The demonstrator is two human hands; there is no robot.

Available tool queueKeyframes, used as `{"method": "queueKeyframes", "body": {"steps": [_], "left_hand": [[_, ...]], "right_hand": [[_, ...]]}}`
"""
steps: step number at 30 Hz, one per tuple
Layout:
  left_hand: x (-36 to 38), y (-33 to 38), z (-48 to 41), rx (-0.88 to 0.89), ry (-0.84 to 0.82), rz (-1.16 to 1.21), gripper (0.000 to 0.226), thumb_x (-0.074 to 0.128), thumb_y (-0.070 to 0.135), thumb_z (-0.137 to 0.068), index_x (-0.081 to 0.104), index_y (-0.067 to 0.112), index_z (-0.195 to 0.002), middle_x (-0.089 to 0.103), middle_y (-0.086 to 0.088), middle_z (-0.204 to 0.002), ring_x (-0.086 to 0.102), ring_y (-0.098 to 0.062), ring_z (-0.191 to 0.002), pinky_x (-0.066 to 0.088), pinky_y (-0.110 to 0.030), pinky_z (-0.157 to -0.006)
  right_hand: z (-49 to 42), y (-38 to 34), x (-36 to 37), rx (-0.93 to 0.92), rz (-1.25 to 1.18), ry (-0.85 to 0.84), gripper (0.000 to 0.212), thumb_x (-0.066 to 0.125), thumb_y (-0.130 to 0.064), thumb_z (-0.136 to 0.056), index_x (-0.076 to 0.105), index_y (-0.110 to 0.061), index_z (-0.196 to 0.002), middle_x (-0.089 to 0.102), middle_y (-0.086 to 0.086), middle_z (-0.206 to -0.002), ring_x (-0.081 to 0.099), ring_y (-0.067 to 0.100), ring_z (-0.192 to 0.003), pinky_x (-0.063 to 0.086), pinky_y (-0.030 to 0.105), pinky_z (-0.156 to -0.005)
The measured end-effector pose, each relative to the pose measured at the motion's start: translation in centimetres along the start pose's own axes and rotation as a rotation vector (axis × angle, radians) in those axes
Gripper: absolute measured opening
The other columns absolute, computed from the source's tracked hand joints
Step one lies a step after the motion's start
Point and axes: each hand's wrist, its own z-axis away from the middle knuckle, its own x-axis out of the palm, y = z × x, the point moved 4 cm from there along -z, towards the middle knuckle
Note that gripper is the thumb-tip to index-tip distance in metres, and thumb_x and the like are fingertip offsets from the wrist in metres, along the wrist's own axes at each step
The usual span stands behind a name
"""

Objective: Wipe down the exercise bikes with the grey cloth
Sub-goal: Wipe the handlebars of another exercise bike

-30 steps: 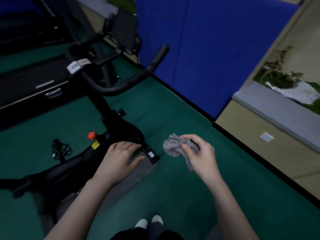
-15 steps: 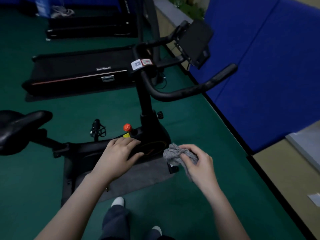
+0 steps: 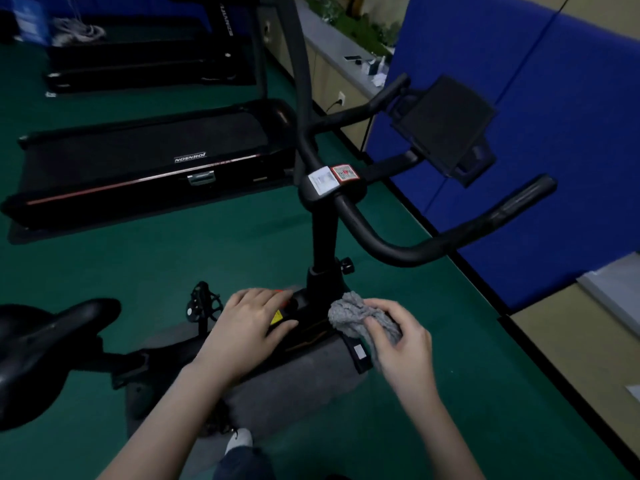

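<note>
Right of your right hand [image 3: 405, 344] and its grey cloth [image 3: 349, 315], green floor [image 3: 450, 393] lies open up to the blue wall pad [image 3: 536, 98]; ahead the bike's post [image 3: 323, 237] blocks you, handlebar [image 3: 408, 252] curving out above; saddle [image 3: 45, 341] crowds your left.

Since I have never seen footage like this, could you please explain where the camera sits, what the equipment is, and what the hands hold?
The single camera is worn on a person's head and looks down, so the two arms entering from below are that person's. The right hand grips a bunched grey cloth. The left hand is open over the frame of a black exercise bike, though I cannot tell whether it touches. The bike stands on a grey mat on green floor, its saddle at left. Behind it lies a black treadmill.
</note>
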Motion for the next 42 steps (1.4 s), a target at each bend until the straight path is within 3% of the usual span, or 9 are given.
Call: {"method": "queueKeyframes", "body": {"steps": [6, 12, 20, 25, 27, 30, 34, 37, 42], "left_hand": [[0.2, -5.4, -2.1, 0.044, -0.099, 0.053, 0.054, 0.036, 0.056, -0.094, 0.035, 0.031, -0.142, 0.048, 0.013, -0.136, 0.039, -0.01, -0.129, 0.022, -0.027, -0.107], [1.2, -7.9, -3.9, 0.055, -0.176, 0.086, 0.055, 0.037, 0.054, -0.095, 0.034, 0.027, -0.143, 0.046, 0.008, -0.14, 0.037, -0.013, -0.131, 0.024, -0.029, -0.107], [2.0, -8.2, -6.5, 0.026, -0.184, 0.076, 0.055, 0.039, 0.053, -0.095, 0.036, 0.025, -0.142, 0.046, 0.005, -0.14, 0.038, -0.015, -0.131, 0.024, -0.031, -0.108], [2.0, -7.3, -8.0, -0.025, -0.139, 0.076, 0.057, 0.037, 0.054, -0.095, 0.036, 0.025, -0.143, 0.042, 0.006, -0.144, 0.035, -0.015, -0.134, 0.022, -0.033, -0.11], [1.8, -6.5, -8.6, -0.039, -0.1, 0.09, 0.057, 0.038, 0.054, -0.094, 0.037, 0.024, -0.143, 0.041, 0.006, -0.145, 0.035, -0.015, -0.134, 0.022, -0.033, -0.11], [1.1, -5.5, -9.3, -0.03, -0.035, 0.11, 0.055, 0.043, 0.051, -0.094, 0.042, 0.022, -0.14, 0.045, 0.004, -0.141, 0.038, -0.016, -0.132, 0.024, -0.034, -0.109], [-0.5, -4.5, -10.3, 0.005, 0.076, 0.129, 0.049, 0.051, 0.044, -0.093, 0.052, 0.017, -0.133, 0.053, 0.002, -0.133, 0.047, -0.019, -0.124, 0.033, -0.035, -0.103], [-2.0, -4.1, -11.3, 0.037, 0.173, 0.161, 0.042, 0.053, 0.039, -0.094, 0.057, 0.014, -0.127, 0.057, 0.0, -0.126, 0.052, -0.021, -0.117, 0.038, -0.036, -0.097], [-4.7, -3.2, -13.2, 0.148, 0.331, 0.22, 0.039, 0.049, 0.033, -0.093, 0.059, 0.01, -0.123, 0.058, -0.002, -0.119, 0.053, -0.021, -0.111, 0.043, -0.036, -0.092]], "right_hand": [[-0.3, -2.2, 4.5, 0.042, 0.055, 0.035, 0.028, 0.066, -0.004, -0.086, 0.067, -0.03, -0.096, 0.068, -0.012, -0.102, 0.059, -0.008, -0.098, 0.04, 0.0, -0.078], [-1.5, -3.6, 5.7, 0.044, 0.101, 0.089, 0.024, 0.066, -0.003, -0.085, 0.069, -0.022, -0.099, 0.068, -0.009, -0.101, 0.059, -0.009, -0.096, 0.039, -0.001, -0.077], [-4.5, -6.6, 5.0, -0.13, 0.083, 0.208, 0.026, 0.064, 0.004, -0.085, 0.069, -0.015, -0.103, 0.064, -0.012, -0.102, 0.058, -0.007, -0.099, 0.041, 0.005, -0.084], [-8.0, -7.7, 2.1, -0.259, 0.11, 0.412, 0.027, 0.06, 0.008, -0.085, 0.067, -0.005, -0.107, 0.062, 0.003, -0.109, 0.056, 0.0, -0.104, 0.045, 0.014, -0.092], [-10.2, -7.8, 1.4, -0.277, 0.141, 0.451, 0.026, 0.059, 0.007, -0.086, 0.066, -0.003, -0.109, 0.061, 0.01, -0.112, 0.055, 0.006, -0.106, 0.042, 0.011, -0.093], [-14.0, -8.0, 2.4, -0.272, 0.21, 0.329, 0.025, 0.059, 0.007, -0.086, 0.066, 0.001, -0.109, 0.059, 0.014, -0.114, 0.055, 0.014, -0.106, 0.038, 0.008, -0.092], [-16.4, -7.5, 4.2, -0.213, 0.391, 0.071, 0.027, 0.059, 0.003, -0.087, 0.067, -0.004, -0.112, 0.063, 0.01, -0.113, 0.056, 0.025, -0.107, 0.04, 0.021, -0.095], [-16.0, -6.8, 3.2, -0.188, 0.386, 0.024, 0.027, 0.061, 0.004, -0.085, 0.069, -0.005, -0.11, 0.065, 0.009, -0.107, 0.059, 0.025, -0.101, 0.051, 0.039, -0.09], [-13.4, -6.0, 1.6, -0.145, 0.4, 0.096, 0.028, 0.064, 0.004, -0.084, 0.07, -0.007, -0.11, 0.066, 0.006, -0.105, 0.061, 0.022, -0.099, 0.054, 0.041, -0.087]]}}
